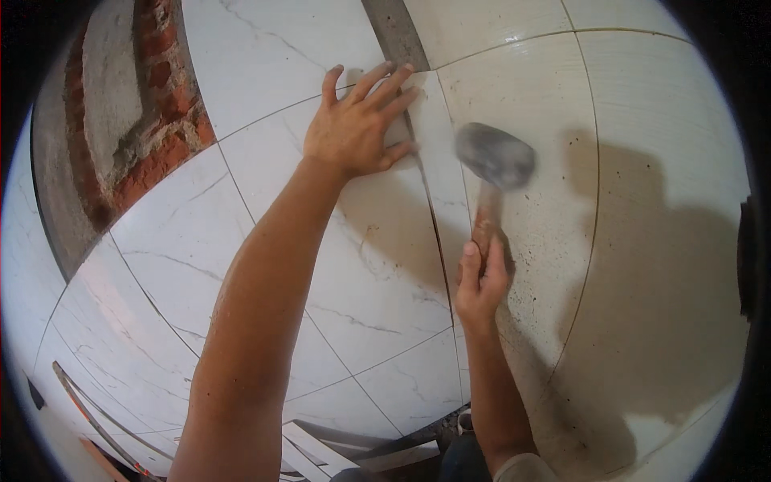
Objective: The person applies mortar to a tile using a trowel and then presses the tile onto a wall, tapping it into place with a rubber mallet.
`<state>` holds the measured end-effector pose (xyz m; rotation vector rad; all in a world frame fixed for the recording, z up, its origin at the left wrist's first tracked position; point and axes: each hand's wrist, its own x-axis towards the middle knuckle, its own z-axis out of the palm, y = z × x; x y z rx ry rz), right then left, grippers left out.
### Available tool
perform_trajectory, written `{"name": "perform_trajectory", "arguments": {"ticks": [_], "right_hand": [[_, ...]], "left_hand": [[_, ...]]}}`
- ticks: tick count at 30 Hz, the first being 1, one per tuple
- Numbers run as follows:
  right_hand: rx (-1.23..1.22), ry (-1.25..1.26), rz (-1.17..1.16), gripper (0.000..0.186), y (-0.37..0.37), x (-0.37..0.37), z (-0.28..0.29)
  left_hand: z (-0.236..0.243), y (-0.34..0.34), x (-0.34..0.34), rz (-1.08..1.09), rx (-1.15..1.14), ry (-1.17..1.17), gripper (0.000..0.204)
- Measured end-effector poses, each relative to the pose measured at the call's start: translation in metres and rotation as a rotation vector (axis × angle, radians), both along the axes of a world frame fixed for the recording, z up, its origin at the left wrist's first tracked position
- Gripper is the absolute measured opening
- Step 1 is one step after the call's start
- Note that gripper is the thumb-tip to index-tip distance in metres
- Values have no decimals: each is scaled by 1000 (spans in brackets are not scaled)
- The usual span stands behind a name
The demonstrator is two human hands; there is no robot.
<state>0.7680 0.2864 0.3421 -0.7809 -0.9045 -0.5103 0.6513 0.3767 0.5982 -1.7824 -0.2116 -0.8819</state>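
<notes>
My left hand (357, 120) rests with spread, slightly bent fingers on a white marble-veined tile (281, 177), its fingertips at the seam beside a narrow white tile strip (443, 193). My right hand (483, 277) grips the wooden handle of a mallet (496, 157). The mallet's grey-black head is motion-blurred over the strip and the cream tile (542, 249) to its right. An uncovered grey gap (393, 32) runs upward from my left fingertips, between the white and cream tiles.
At upper left is an opening with rough red brick and concrete (112, 120). Long bent strips (88, 406) lie at lower left, and tile offcuts (313, 450) at the bottom. My feet and legs show at the bottom edge. Shadows fall across the cream tiles at right.
</notes>
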Motion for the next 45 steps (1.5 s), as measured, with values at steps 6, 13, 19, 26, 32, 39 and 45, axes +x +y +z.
{"name": "perform_trajectory", "arguments": {"ticks": [6,13,19,26,32,39,45], "right_hand": [[38,-83,-146,38,10,14,1],[-147,1,55,41,2,5,6],[-206,9,-7,36,-2,2,8],[-154,12,-24,30,1,3,3],[-213,-31,-30,28,3,6,6],[-238,-42,-93,32,-2,11,8],[-406,39,1,33,-5,14,9]], "left_hand": [[2,-1,3,-12,0,1,72],[3,-3,1,27,-10,-5,71],[4,-2,2,15,-6,7,71],[2,-3,-1,-22,-10,16,61],[-2,-4,8,-53,-25,-120,54],[1,-4,9,-92,-63,-166,45],[0,-4,10,-131,-48,-172,38]]}}
